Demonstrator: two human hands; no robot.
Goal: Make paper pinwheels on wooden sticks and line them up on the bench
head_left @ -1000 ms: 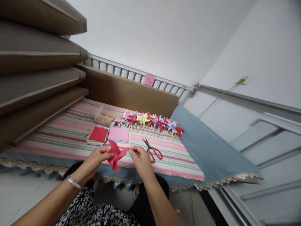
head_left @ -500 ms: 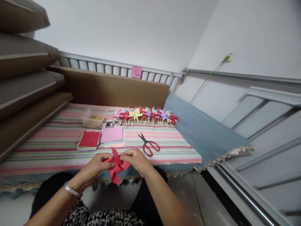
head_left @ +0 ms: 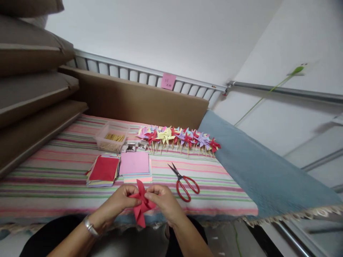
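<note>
A red paper pinwheel (head_left: pixel 141 205) is held between both hands just in front of the bed's near edge. My left hand (head_left: pixel 120 202) pinches its left side, with a silver bracelet on the wrist. My right hand (head_left: pixel 164 202) closes its fingers on the right side and centre. Just beyond the hands lie a stack of paper topped with a red sheet (head_left: pixel 104 169) and a stack topped with a pink sheet (head_left: pixel 134 164). Red-handled scissors (head_left: pixel 185 180) lie to the right of them.
A striped cloth (head_left: pixel 53 167) covers the bed, with a blue quilt (head_left: pixel 257 171) to the right. A row of several finished pinwheels (head_left: pixel 178 137) lies further back, beside a clear box of sticks (head_left: pixel 112 137) and small metal clips (head_left: pixel 135 146). Brown cushions (head_left: pixel 32 71) are stacked at left.
The hands have drawn closer together on the red pinwheel, and the right hand now covers its centre. The view has shifted, so everything sits lower and further right in the picture.
</note>
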